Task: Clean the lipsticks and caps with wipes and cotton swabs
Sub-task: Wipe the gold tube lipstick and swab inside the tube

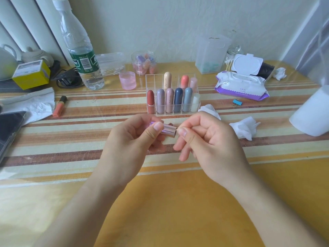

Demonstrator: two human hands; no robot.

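Note:
My left hand (135,138) grips an uncapped lipstick (168,131) by its base, and the shiny metallic pink tube points right. My right hand (201,138) pinches a thin cotton swab (178,129) whose tip sits at the tube's open end. Behind my hands a clear acrylic organiser (154,76) holds several capped lipsticks in red, mauve, pink, navy, grey-blue, white, cream and coral. An open pack of wet wipes (240,86) lies at the back right, with a jar of cotton swabs (229,61) behind it.
Crumpled used wipes (243,128) lie right of my hands. A lip gloss tube (59,106) and tissue (33,104) lie at left beside a phone (8,129). A water bottle (80,50), pink cup (127,80), sponge jar (144,63) and white roll (313,114) stand around.

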